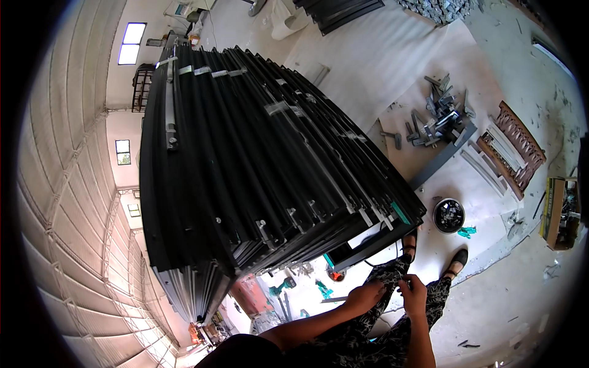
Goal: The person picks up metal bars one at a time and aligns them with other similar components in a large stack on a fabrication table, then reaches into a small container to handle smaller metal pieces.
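Observation:
My left hand [366,295] and my right hand [413,291] are close together in front of my patterned trousers, a small gap between them. The fingers of my right hand are bent into a pinch. My left hand is curled, its back toward me. Anything in either hand is too small or hidden to make out. Just beyond them, a tall stack of long black metal frames [215,165] leans across the view. A black bar with teal ends [368,247] juts out from its near end, close to my left hand.
On the floor to the right stand a round bowl of small dark parts [449,216] and a cardboard box [559,214]. Farther off lie a pile of metal brackets [438,116] and a brown slatted crate [518,150]. A teal power drill [283,286] lies below the stack.

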The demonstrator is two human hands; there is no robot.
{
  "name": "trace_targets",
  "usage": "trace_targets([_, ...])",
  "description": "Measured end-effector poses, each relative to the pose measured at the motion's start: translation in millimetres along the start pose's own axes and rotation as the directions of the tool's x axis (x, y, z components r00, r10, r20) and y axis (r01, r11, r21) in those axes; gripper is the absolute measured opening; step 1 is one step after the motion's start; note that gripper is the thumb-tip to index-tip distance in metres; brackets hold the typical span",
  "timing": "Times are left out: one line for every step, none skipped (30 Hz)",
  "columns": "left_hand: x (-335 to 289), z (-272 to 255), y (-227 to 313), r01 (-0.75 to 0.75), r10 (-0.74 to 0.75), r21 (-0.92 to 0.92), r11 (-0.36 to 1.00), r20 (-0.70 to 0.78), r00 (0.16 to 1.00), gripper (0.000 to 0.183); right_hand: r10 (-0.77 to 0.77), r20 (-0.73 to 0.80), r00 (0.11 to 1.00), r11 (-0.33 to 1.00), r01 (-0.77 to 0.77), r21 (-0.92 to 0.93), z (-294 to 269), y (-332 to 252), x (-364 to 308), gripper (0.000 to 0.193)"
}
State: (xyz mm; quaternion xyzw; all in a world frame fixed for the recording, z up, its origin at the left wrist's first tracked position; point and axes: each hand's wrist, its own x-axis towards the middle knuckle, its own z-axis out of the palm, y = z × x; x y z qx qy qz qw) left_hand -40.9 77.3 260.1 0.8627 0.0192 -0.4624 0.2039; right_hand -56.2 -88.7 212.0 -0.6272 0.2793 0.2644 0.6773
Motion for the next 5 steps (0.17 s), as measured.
trace_targets([0,-3,2,-0.045,0.045,-0.002,0.999,-0.002,0.999,0.024,0.007,-0.023,1.000,1.000,-0.008,-0.004,-1,8,0,0.020])
trace_targets([0,0,-2,-0.032,0.032,-0.003,0.999,0.037,0.999,0.023,0.031,-0.016,0.999,0.999,-0.031,-0.010,-2,8,-1,0.019])
trace_targets([-1,2,-6,-0.062,0.062,-0.027,0.998,-0.004,0.998,0.024,0.053,-0.009,0.999,0.998,-0.053,-0.016,-3,6,-2,0.018])
trace_targets([-2,2,-11,-0.060,0.060,0.001,0.998,0.013,0.998,0.024,0.027,-0.017,0.999,1.000,-0.027,-0.007,-1,3,-2,0.016])
trace_targets([-1,0,-11,-0.064,0.064,0.025,0.998,0.036,0.997,0.024,-0.081,-0.009,0.997,0.993,0.080,-0.084,-1,12,1,0.015])
